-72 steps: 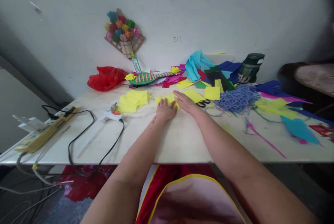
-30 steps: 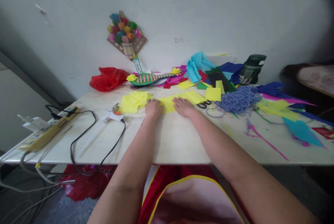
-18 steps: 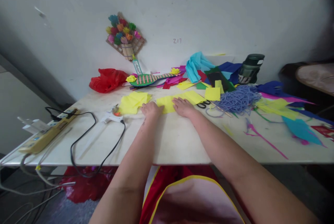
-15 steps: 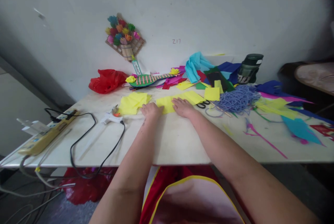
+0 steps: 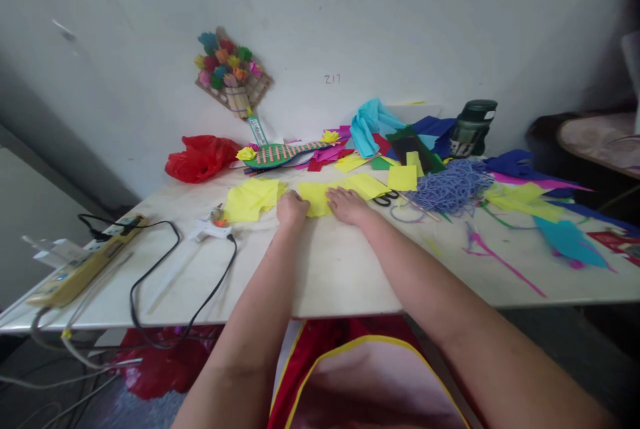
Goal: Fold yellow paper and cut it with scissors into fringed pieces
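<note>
A strip of yellow crepe paper [image 5: 314, 198] lies flat on the table in front of me. At its left end my left hand [image 5: 292, 210] is closed, thumb and fingers pressed together at the paper's edge. My right hand [image 5: 346, 205] rests flat on the strip with its fingers stretched out. More yellow paper sheets [image 5: 254, 199] lie in a loose stack just left of my left hand. Beyond my right hand is another yellow piece [image 5: 367, 185], with black scissor handles [image 5: 386, 198] partly showing beside it.
A white glue gun [image 5: 209, 230] with its cord and a yellow power strip [image 5: 85, 265] lie at left. Purple string [image 5: 447, 187], a dark green bottle [image 5: 473, 129] and coloured paper scraps [image 5: 570, 242] are at right. A red plastic bag [image 5: 200, 159] and a green decorated piece [image 5: 280, 154] stand behind.
My left hand has gone from fingers spread on the paper to fingers curled closed at the strip's left end. My right hand stays flat on the strip. The view has shifted slightly.
</note>
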`<action>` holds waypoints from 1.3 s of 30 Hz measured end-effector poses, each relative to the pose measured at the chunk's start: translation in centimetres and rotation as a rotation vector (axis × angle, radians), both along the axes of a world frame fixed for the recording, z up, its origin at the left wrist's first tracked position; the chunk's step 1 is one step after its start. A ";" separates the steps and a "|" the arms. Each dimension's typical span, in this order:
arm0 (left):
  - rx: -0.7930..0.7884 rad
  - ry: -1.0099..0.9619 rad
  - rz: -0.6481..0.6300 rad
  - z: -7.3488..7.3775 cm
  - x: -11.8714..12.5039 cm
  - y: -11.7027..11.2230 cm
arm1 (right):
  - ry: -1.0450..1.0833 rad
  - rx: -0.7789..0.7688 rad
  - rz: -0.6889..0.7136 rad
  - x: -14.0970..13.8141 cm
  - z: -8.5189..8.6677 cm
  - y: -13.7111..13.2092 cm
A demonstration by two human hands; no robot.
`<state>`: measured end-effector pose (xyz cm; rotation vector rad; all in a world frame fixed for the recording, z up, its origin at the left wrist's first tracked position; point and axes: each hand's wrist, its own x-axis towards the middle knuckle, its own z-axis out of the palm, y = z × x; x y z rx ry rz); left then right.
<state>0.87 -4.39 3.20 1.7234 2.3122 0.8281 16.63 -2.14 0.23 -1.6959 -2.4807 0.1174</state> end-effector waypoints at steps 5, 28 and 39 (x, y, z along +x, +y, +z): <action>-0.021 -0.134 0.029 -0.3 -0.3 0.4 | -0.007 -0.008 -0.004 0.0 0.1 0.0; -0.082 0.176 0.019 0.3 3.0 -1.1 | 0.016 -0.009 -0.001 -0.1 0.5 -0.5; -0.016 0.373 -0.091 -0.2 4.0 -1.6 | 0.012 -0.007 -0.002 -0.1 0.1 -0.2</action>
